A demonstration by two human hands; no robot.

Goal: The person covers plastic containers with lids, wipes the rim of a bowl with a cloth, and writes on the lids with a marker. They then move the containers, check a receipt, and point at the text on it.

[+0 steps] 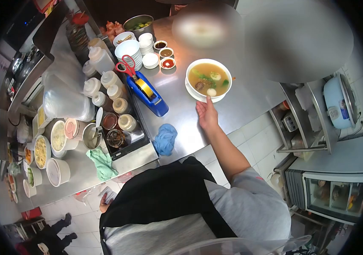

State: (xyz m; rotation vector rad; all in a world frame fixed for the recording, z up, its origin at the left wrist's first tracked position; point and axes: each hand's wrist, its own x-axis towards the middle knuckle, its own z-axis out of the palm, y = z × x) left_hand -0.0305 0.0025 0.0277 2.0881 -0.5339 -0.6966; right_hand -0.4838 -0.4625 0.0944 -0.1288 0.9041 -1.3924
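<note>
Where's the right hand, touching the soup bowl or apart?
Touching: in the head view, the right hand meets the soup bowl at its near rim.

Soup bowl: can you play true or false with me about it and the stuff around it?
1. The soup bowl sits on the steel counter. True.
2. The right hand touches the bowl's near edge. True.
3. The scissors have blue handles. False: the handles are red.
4. The blue cloth lies inside the bowl. False: it lies on the counter, apart from the bowl.
5. The tape dispenser is blue. True.
</note>
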